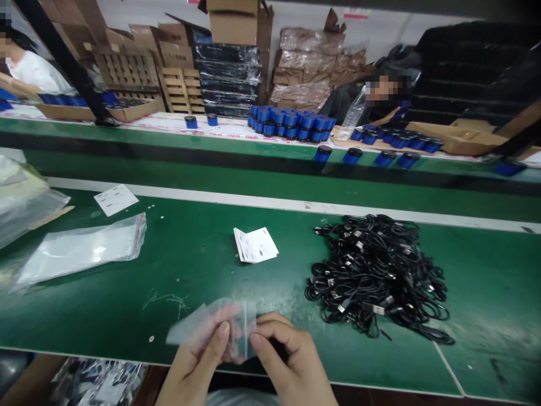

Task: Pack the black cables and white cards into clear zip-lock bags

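Observation:
A clear zip-lock bag (196, 327) is held between both hands just above the table's near edge. My left hand (203, 355) pinches the bag's middle, thumb in front and fingers showing through the plastic. At the bag's zip end, my right hand (285, 349) grips the edge between thumb and curled fingers. No contents can be made out inside the bag. Beyond the hands lies a folded white leaflet (262, 243), partly standing open. To the right is a heap of coiled black USB cables (372, 270).
A stack of clear bags (88, 245) and a white printed card (116, 199) lie at left. Packed pieces fill a box (101, 383) below the near edge. Blue cylinders (291, 121) stand on the raised far ledge, where two people sit. A dark post (63, 56) rises at left.

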A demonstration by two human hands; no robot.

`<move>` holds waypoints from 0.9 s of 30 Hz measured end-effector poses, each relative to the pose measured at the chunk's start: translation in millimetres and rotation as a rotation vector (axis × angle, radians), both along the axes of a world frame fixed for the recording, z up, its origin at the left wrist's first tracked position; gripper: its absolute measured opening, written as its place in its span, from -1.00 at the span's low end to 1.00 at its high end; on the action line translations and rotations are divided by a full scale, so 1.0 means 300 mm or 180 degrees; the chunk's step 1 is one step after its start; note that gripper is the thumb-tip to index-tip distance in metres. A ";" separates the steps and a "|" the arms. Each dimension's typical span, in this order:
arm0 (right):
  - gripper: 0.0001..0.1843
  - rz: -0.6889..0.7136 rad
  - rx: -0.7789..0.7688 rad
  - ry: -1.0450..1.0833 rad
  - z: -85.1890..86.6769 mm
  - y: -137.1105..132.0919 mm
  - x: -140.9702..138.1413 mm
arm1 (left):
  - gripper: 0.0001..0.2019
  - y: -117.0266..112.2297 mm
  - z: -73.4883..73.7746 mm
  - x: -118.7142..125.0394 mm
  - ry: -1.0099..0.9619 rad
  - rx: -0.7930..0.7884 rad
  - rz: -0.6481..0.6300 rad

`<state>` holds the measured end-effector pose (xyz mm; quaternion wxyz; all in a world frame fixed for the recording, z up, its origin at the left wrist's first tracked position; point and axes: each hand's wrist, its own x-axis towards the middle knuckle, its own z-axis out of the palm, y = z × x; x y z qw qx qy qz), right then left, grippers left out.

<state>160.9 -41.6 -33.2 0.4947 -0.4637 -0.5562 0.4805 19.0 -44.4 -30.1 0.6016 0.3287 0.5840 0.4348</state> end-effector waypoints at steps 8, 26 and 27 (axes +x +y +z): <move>-0.81 -0.0262 0.0027 -0.0742 0.006 0.020 0.036 | -0.40 0.059 -0.013 -0.084 0.1778 0.1391 0.0909; -0.87 -0.0604 0.1636 -0.1654 -0.040 0.019 -0.015 | -0.86 0.080 0.048 -0.024 0.1808 0.0966 -0.1244; -0.89 -0.0577 0.1581 -0.1683 -0.043 0.015 -0.015 | -0.85 0.080 0.046 -0.022 0.1763 0.0958 -0.1251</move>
